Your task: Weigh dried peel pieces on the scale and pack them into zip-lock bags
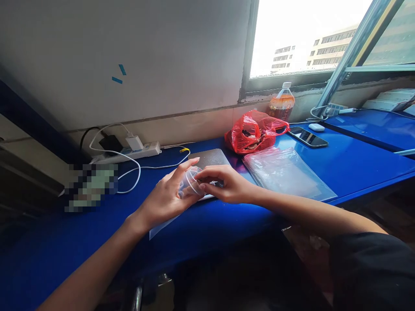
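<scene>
My left hand [167, 194] is curled around a clear plastic piece with white curved lines [191, 181]; whether it is a cup or a folded bag I cannot tell. From the right, my right hand [228, 183] pinches the edge of that same piece between thumb and fingers. Behind both hands lies a flat grey metallic plate [209, 157], its front part hidden by them. A corner of a clear plastic sheet [162, 226] pokes out below my left hand.
Clear plastic bags [288, 172] lie stacked on the blue table [366, 162], right of my hands. Behind them are a red plastic bag [248, 134], a drink bottle [282, 103], a phone [308, 137] and a white case [317, 127]. A power strip [151, 150] with cables sits left.
</scene>
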`<state>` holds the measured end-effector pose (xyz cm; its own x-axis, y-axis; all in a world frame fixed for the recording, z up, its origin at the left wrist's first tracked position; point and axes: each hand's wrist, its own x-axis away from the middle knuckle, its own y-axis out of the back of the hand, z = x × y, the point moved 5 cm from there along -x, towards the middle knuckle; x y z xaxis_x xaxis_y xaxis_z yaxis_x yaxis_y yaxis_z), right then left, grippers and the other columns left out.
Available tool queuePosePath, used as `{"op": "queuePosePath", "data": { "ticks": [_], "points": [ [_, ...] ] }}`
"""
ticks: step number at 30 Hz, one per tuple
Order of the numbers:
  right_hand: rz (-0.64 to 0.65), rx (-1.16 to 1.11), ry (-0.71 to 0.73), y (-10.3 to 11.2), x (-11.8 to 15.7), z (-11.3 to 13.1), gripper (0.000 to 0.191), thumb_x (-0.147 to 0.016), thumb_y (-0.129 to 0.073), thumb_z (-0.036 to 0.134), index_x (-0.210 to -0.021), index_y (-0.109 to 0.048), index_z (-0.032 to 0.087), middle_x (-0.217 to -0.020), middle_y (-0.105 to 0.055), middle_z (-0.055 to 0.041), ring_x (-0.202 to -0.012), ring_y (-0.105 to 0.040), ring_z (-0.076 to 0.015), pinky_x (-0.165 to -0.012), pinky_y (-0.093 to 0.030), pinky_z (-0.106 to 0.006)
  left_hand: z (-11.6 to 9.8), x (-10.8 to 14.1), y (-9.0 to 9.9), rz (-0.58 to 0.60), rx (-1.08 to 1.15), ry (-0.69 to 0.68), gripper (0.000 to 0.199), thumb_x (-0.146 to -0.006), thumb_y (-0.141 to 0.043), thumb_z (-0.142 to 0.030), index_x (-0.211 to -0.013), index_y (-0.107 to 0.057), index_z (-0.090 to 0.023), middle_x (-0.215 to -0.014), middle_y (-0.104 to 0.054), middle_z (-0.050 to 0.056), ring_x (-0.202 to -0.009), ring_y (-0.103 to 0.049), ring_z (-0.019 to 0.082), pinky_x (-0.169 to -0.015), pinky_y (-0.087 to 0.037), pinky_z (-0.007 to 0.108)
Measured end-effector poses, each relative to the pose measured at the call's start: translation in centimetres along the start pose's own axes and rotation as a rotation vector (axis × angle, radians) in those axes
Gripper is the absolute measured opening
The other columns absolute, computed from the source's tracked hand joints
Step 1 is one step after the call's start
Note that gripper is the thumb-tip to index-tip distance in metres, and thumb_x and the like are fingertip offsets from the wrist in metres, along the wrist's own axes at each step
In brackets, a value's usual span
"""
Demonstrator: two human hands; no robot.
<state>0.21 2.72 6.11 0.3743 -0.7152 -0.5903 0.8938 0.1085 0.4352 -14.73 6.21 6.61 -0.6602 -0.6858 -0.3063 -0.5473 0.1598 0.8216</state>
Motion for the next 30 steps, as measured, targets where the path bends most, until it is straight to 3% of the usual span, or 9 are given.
{"op": "queuePosePath", "data": {
  "ticks": [6,11,16,22,30],
  "points": [
    [-0.069,-0.11,-0.052,0.2,-0.1,-0.2,0.016,-0.088,-0.057,0.022,-0.099,-0.065,0.013,-0.094,-0.071,-0.0081,-0.086,-0.066,-0.0159,-0.075,-0.053,-0.027,-0.5,0.1,0.6,-0.055,-0.15,-0.093,0.06,-0.091,-0.053,-0.054,-0.141,-0.039,-0.025,-0.137,-0.058,0.011,-0.117,-0.062,0.03,-0.095,-0.052,0.046],
    [-0.15,-0.461,-0.171,-0.1,-0.2,-0.4,0.023,-0.08,-0.071,0.029,-0.098,-0.068,0.015,-0.095,-0.071,-0.0053,-0.089,-0.067,-0.0159,-0.083,-0.054,-0.029,-1.3,0.3,0.1,-0.108,-0.301,-0.186,0.047,-0.096,-0.045,-0.046,-0.137,-0.043,-0.023,-0.131,-0.062,0.01,-0.113,-0.063,0.03,-0.092,-0.051,0.046],
    [-0.206,-0.721,-0.335,-0.6,-0.2,-1.1,0.031,-0.069,-0.083,0.032,-0.092,-0.071,0.016,-0.093,-0.072,-0.0031,-0.088,-0.067,-0.0156,-0.085,-0.055,-0.031,-1.6,0.4,-0.5,-0.153,-0.349,-0.169,0.044,-0.096,-0.047,-0.039,-0.135,-0.043,-0.02,-0.126,-0.065,0.01,-0.111,-0.065,0.028,-0.093,-0.051,0.044],
    [-0.225,-0.737,-0.41,-0.7,-0.1,-1.9,0.034,-0.064,-0.086,0.036,-0.085,-0.071,0.016,-0.082,-0.072,-0.0021,-0.08,-0.067,-0.0146,-0.077,-0.055,-0.028,-1.1,0.4,-0.5,-0.158,-0.354,-0.101,0.057,-0.094,-0.048,-0.044,-0.143,-0.036,-0.017,-0.13,-0.063,0.013,-0.112,-0.064,0.032,-0.094,-0.05,0.048],
    [-0.098,-0.613,-0.293,-0.6,-0.3,-1.1,0.036,-0.074,-0.078,0.043,-0.098,-0.072,0.017,-0.097,-0.071,-0.0048,-0.088,-0.065,-0.016,-0.08,-0.051,-0.029,-1.6,0.5,-0.5,-0.156,-0.283,-0.064,0.062,-0.095,-0.045,-0.052,-0.146,-0.03,-0.02,-0.125,-0.066,0.013,-0.11,-0.065,0.032,-0.09,-0.052,0.047]
  ]
}}
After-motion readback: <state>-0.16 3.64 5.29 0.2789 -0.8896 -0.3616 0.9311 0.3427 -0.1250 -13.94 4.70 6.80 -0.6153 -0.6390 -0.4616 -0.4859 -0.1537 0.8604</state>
